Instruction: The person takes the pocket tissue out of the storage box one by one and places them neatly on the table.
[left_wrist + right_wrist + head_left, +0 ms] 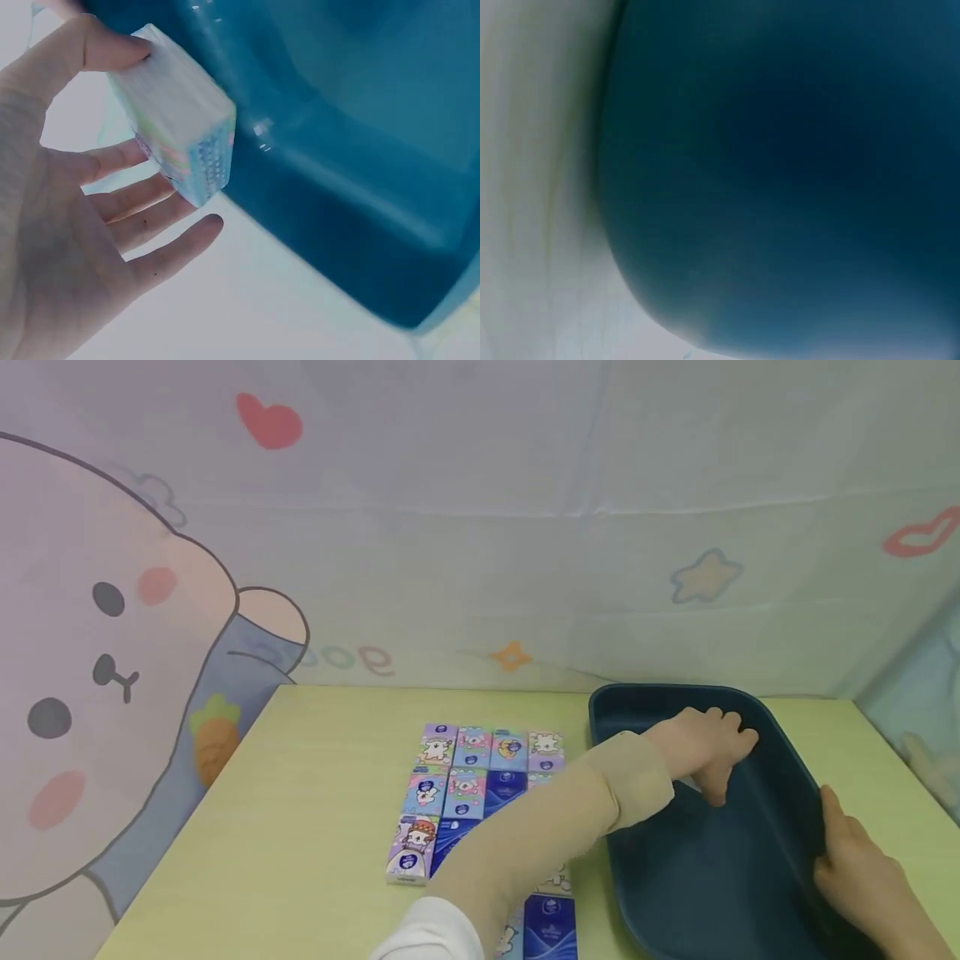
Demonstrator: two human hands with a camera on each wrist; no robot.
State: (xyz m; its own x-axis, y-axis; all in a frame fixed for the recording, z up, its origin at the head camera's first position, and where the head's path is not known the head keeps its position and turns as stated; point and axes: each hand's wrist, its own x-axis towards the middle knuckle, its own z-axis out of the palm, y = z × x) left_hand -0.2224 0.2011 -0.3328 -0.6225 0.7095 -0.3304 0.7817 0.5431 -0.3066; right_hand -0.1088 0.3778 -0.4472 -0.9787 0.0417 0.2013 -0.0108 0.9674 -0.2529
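Observation:
My left hand [701, 747] reaches into the dark blue plastic tub [720, 852] near its far end. It pinches a small wrapped tissue pack [176, 109] between thumb and fingers, with the little finger held away. From the head camera the hand covers most of that pack. At the tub's right side, my right hand [862, 868] holds the rim, its thumb over the edge. The right wrist view shows mainly the tub's blurred blue wall [765, 187], with no fingers visible.
Left of the tub, several tissue packs [465, 793] lie in close rows on the pale yellow table [300, 827], some pastel cartoon prints, some dark blue. My left forearm passes over part of them. A printed cloth [465, 552] hangs behind the table.

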